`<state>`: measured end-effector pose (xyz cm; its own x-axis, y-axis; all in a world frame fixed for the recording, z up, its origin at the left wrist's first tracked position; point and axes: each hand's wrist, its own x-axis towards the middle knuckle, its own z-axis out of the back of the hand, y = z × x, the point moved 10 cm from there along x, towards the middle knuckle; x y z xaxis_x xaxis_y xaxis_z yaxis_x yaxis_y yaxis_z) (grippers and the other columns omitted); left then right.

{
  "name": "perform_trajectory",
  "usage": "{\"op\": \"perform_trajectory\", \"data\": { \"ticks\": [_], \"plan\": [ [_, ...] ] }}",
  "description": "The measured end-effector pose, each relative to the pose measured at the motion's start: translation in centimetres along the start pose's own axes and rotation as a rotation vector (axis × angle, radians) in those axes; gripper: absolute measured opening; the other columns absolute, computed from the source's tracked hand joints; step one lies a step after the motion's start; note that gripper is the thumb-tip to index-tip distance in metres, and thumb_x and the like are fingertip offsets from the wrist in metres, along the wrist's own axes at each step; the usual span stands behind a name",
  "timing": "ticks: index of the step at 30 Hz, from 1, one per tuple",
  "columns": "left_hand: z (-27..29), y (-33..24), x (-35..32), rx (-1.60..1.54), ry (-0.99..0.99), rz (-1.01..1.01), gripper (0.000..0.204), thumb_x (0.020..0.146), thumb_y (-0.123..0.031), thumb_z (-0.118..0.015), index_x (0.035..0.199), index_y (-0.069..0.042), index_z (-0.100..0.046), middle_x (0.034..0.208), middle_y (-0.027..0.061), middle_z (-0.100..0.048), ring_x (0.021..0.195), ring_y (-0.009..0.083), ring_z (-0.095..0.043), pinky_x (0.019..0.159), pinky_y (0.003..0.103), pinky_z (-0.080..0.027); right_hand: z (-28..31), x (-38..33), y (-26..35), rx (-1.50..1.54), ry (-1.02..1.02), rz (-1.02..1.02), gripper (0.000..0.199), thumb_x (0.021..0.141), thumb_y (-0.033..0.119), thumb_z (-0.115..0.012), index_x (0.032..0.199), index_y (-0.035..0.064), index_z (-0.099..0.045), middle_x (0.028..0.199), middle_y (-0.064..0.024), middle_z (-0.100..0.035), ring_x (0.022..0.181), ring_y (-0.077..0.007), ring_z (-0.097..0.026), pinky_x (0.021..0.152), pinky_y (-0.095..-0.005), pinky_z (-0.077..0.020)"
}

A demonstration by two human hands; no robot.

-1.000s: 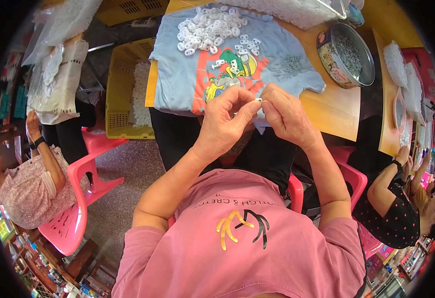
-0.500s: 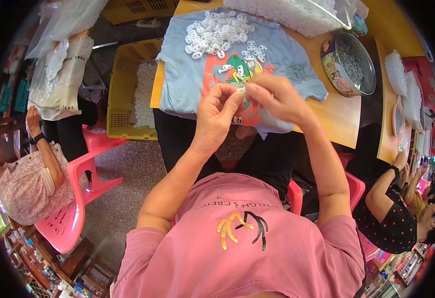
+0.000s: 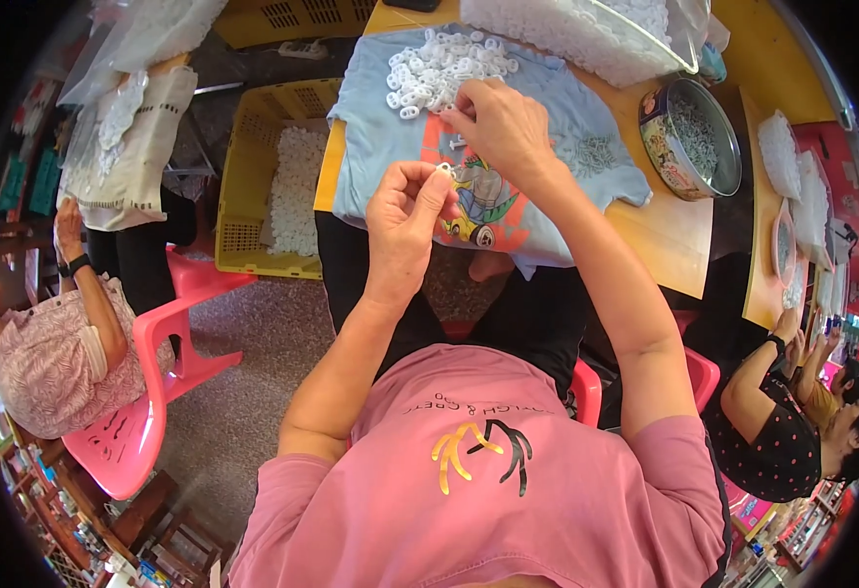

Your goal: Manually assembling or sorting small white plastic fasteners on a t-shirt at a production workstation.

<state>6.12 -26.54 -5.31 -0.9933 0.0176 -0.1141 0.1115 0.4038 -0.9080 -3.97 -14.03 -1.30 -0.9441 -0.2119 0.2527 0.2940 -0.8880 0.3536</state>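
**Ring pick-up — one piece held, second hand at the pile**

The left hand [image 3: 405,211] pinches a small white ring [image 3: 443,170] between thumb and forefinger, raised above the pale blue shirt [image 3: 586,147] spread on the yellow table [image 3: 664,235]. The right hand [image 3: 498,122] reaches forward, fingers curled narrow at the edge of the pile of white rings [image 3: 444,64] — whether it grips one cannot be told. Judged step: fetching a further piece. This calls for a fine pinch on a single ring.

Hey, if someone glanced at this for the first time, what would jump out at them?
Probably the pile of small white rings on a light blue printed shirt spread over the yellow table, with the right hand at its edge. The left hand pinches one ring above the lap, and a yellow crate of white pieces sits at left.
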Motion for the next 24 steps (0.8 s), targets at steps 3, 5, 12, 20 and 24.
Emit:
{"op": "perform_trajectory", "data": {
  "ticks": [3,5,12,20,24],
  "plan": [
    [0.2,-0.3,0.2,-0.03,0.001,-0.002,0.011,0.097,-0.013,-0.061,0.099,-0.004,-0.057,0.083,0.0035,-0.063,0.072,0.0093,-0.059,0.067,0.022,-0.047,0.0,-0.2,0.0,0.051,-0.014,-0.009,0.026,0.082,0.031,-0.071,0.086,0.0068,-0.064,0.088,-0.0107,-0.07,0.077,-0.0326,-0.067,0.064,-0.0436,-0.0496],
    [0.2,-0.7,0.4,-0.032,0.005,-0.032,0.011,0.097,-0.015,-0.062,0.098,-0.005,-0.057,0.083,0.0024,-0.063,0.07,0.0075,-0.058,0.061,0.02,-0.045,0.2,-0.4,0.1,0.135,-0.02,0.047,0.023,0.084,0.027,-0.071,0.093,0.0067,-0.065,0.089,-0.0089,-0.07,0.074,-0.0264,-0.067,0.064,-0.0386,-0.0508],
    [-0.6,-2.2,0.6,-0.088,-0.003,-0.134,0.01,0.097,-0.013,-0.062,0.099,-0.004,-0.058,0.085,0.0016,-0.063,0.074,0.0066,-0.058,0.067,0.021,-0.046,1.1,-3.9,-3.0,1.264,0.12,-0.427,0.023,0.089,0.017,-0.071,0.105,0.0,-0.067,0.091,-0.0024,-0.067,0.074,-0.0072,-0.06,0.068,-0.0237,-0.0523],
    [-4.8,-4.5,-0.6,-0.007,0.152,-0.303,0.007,0.096,-0.008,-0.061,0.102,-0.003,-0.059,0.119,0.0122,-0.061,0.096,0.0103,-0.058,0.085,0.025,-0.047,2.7,-8.2,-2.3,1.748,0.103,-0.551,0.029,0.092,0.012,-0.067,0.118,0.0016,-0.06,0.096,-0.0037,-0.065,0.075,-0.0069,-0.061,0.067,-0.0244,-0.0536],
    [-6.2,-5.3,-1.3,0.103,0.237,-0.439,0.005,0.096,-0.005,-0.06,0.101,-0.004,-0.059,0.125,0.0151,-0.06,0.107,0.0138,-0.056,0.093,0.028,-0.046,3.2,-8.9,-1.6,1.826,0.103,-0.55,0.029,0.092,0.013,-0.067,0.118,0.0014,-0.06,0.096,-0.0037,-0.066,0.075,-0.0072,-0.06,0.066,-0.0246,-0.0536]
  ]
}}
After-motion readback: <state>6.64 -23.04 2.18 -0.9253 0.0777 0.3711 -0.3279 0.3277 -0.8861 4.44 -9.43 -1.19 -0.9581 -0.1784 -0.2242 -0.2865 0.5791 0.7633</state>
